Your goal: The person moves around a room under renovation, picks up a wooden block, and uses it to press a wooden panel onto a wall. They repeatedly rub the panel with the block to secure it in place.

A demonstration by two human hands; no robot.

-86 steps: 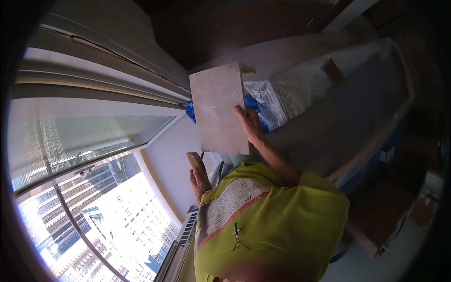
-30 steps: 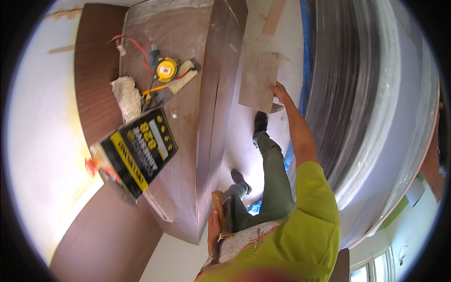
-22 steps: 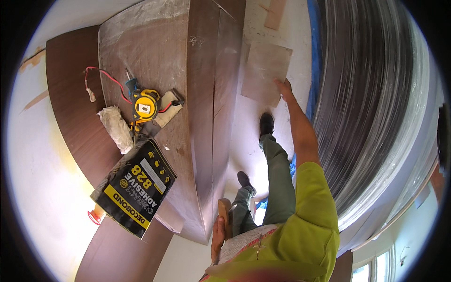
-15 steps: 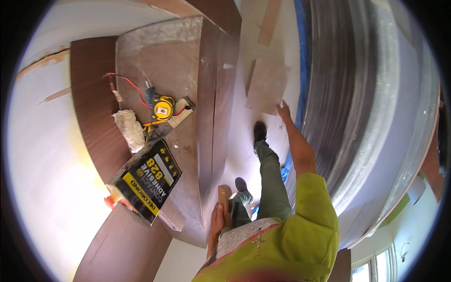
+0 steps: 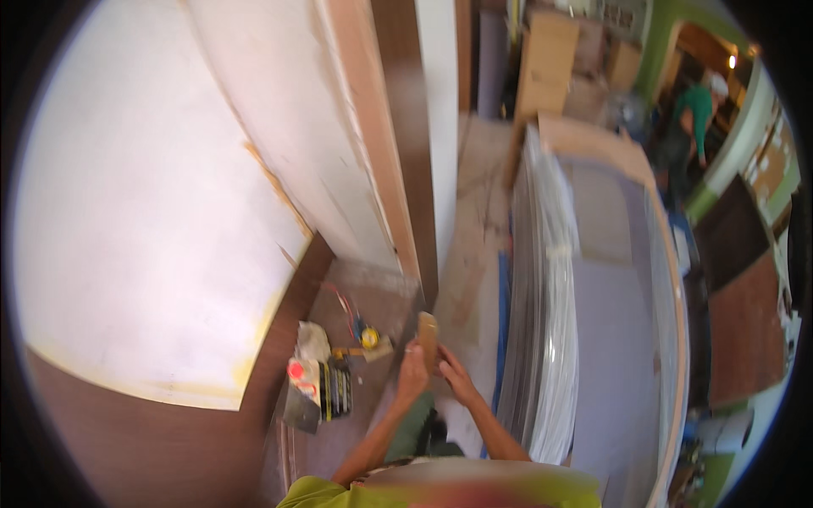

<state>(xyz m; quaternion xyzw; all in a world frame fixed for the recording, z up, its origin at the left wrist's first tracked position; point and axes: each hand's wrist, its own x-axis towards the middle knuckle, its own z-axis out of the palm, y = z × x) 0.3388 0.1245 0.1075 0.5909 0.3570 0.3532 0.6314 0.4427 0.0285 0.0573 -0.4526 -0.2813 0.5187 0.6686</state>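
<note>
My left hand (image 5: 413, 372) is closed around a short light-brown wooden piece (image 5: 428, 332), held upright in front of me. Right beside it is my right hand (image 5: 457, 378), its fingers pointing at the lower part of the wood. Blur hides whether they grip it. To the left, on a brown wood-grain surface, stands a black, white and yellow adhesive can (image 5: 334, 391). A flat grey piece (image 5: 301, 411) leans by the can. Beyond it lie a yellow tape measure (image 5: 370, 338), a whitish paint roller (image 5: 312, 342) and a red cord (image 5: 343, 303).
Plastic-wrapped stacked panels (image 5: 542, 313) rise close on my right, with blue sheeting (image 5: 503, 296) along their base. A brown upright post (image 5: 406, 135) stands ahead. Cardboard boxes (image 5: 546, 63) are at the back. A person in green (image 5: 696, 110) bends at the far right.
My view has swung up toward the room. My right hand has left the flat board on the floor and come up beside the left, which has raised the wooden piece.
</note>
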